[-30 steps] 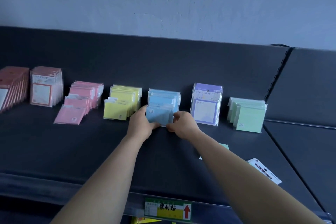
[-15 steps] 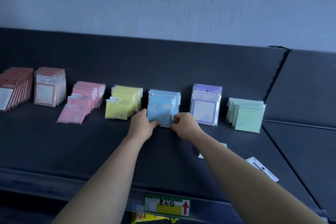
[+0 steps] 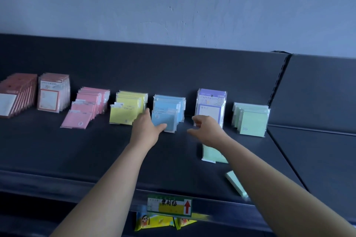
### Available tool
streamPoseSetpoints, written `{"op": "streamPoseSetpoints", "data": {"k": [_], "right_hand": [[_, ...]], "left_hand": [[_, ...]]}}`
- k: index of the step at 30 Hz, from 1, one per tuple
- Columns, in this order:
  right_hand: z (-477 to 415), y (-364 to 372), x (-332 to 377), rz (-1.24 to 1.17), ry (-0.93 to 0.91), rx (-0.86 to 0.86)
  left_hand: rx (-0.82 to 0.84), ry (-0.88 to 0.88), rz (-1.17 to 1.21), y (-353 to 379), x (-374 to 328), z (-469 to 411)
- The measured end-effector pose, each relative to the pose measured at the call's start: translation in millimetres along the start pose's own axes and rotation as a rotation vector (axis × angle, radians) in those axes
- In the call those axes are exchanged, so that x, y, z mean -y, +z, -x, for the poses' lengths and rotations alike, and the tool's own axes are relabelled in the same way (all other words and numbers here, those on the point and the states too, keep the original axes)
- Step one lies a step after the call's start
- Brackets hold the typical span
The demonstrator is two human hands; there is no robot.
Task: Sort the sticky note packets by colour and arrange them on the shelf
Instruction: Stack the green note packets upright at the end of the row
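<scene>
Sticky note packets stand in colour rows along the back of the dark shelf: pink, yellow, blue, purple and green. My left hand holds the front blue packet, thumb on its lower edge. My right hand hovers just right of the blue row, fingers loosely spread, holding nothing. A loose green packet lies flat under my right forearm, and another light packet lies nearer the front edge.
Red-brown packets and orange-framed packets stand at the far left. A shelf label with a red arrow hangs on the front rail, yellow goods below it. A second shelf section adjoins on the right.
My right hand has let go of the blue packet and pulled back to the right. My left hand stays on the blue packet. The view has shifted, baring the loose green packet.
</scene>
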State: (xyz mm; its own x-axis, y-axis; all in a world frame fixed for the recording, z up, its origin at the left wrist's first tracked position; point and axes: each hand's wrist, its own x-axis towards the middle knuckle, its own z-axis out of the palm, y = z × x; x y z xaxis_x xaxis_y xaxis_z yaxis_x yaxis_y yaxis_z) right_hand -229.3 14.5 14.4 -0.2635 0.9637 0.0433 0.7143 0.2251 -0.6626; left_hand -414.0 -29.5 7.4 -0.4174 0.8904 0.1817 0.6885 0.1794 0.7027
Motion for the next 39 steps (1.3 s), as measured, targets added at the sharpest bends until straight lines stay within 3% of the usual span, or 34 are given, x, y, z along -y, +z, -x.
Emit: {"op": "streamPoseSetpoints", "data": {"k": [3,9,13,16,23,28,34,39], "right_hand": [[21,-38,-16,0.095,-0.026,0.093],[76,-107,-66,0.338,0.033,0.313],[100,-117,-97,0.307,0.043,0.446],[103,-110,-110,0.334,0.022,0.42],[108,-107,-115,0.339,0.029,0.382],[109,-115,-126,0.13,0.011,0.272],[98,-114,-141,-0.271,0.054,0.137],[90,-112,-140,-0.355,0.069,0.11]], "left_hand": [[-0.038,0.138,-0.055,4,-15,21],[0.428,0.209,-0.095,38,-53,61],[0.578,0.2,-0.311,58,-70,67],[0.557,0.185,-0.36,65,-74,69],[0.541,0.114,-0.099,65,-74,70],[0.522,0.105,0.028,62,-70,72],[0.441,0.015,0.373,72,-66,74],[0.401,-0.047,0.616,91,-81,81]]}}
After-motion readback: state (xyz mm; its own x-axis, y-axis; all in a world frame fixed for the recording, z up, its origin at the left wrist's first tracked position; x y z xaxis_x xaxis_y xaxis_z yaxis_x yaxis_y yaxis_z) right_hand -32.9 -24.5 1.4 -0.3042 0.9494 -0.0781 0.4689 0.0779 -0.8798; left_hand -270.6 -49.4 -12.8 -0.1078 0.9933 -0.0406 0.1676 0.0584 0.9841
